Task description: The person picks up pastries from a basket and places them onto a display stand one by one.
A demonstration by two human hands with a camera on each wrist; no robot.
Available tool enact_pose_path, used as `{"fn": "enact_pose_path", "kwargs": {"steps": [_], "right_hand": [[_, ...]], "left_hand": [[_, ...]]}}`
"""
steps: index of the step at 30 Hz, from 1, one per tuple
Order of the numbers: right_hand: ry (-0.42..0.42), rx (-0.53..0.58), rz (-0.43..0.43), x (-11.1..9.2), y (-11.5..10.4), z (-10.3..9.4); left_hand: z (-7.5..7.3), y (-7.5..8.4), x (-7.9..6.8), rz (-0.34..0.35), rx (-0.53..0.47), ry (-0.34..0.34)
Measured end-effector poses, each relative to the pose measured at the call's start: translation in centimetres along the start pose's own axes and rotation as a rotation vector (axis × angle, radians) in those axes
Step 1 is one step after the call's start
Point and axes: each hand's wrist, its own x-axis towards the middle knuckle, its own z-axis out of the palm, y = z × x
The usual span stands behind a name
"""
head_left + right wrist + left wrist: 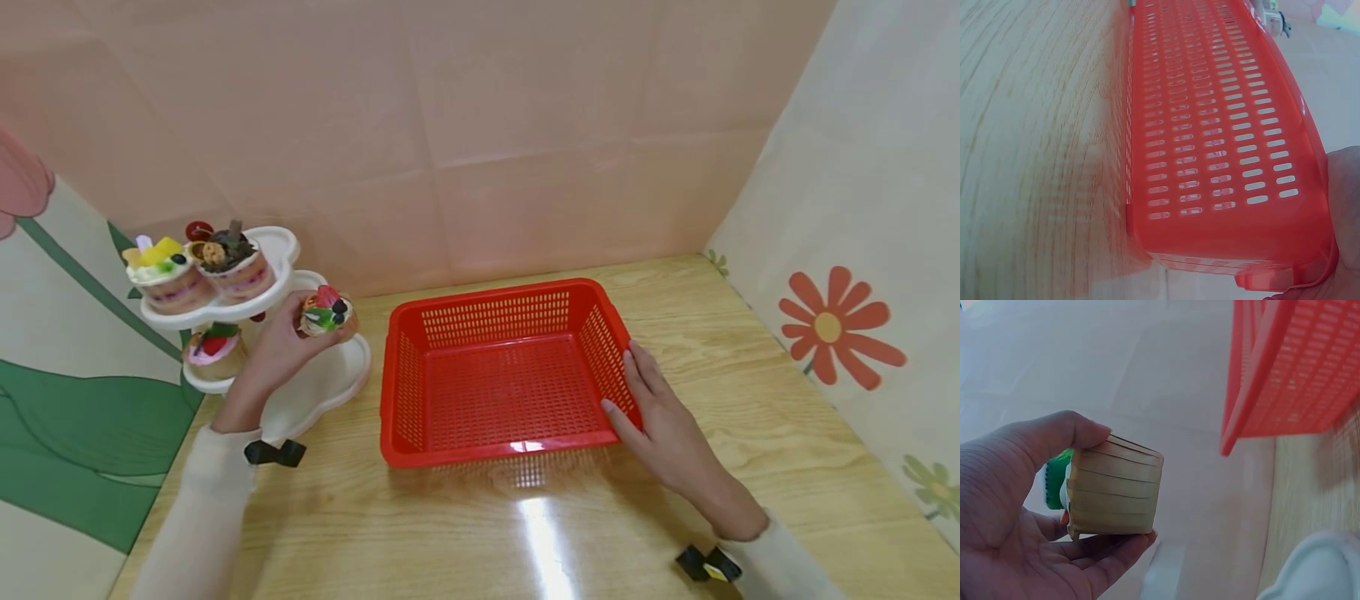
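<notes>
My left hand (288,337) holds a small cupcake (327,312) topped with white cream, berries, a red fruit slice and a green leaf. Its ridged tan wrapper lies between thumb and fingers in the left wrist view. Close by stands a white tiered stand (330,379) with more small cakes. A red perforated plastic basket (502,392) sits to the right of the stand, with no cake inside. My right hand (667,433) rests at its near right corner, fingers fairly straight along the right rim and thumb over the corner; the right wrist view shows only part of that hand.
The upper tier carries a yellow-fruit cup cake (168,275) and a chocolate-topped one (234,265); below sits a pink-frosted cupcake (215,352). The wooden table (420,533) meets a pink cloth wall (517,150) behind and a flowered panel at right.
</notes>
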Motion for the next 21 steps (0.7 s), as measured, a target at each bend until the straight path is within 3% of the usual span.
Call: {"fn": "enact_pose_path", "kwargs": {"steps": [5, 21], "right_hand": [[-0.001, 0.001, 0.003, 0.0, 0.0, 0.0], [0.002, 0.002, -0.002, 0.0, -0.1, -0.1]], "left_hand": [[-0.6, -0.9, 0.0, 0.018, 0.009, 0.025], [-2.0, -1.7, -0.7, -0.102, -0.01, 0.083]]}}
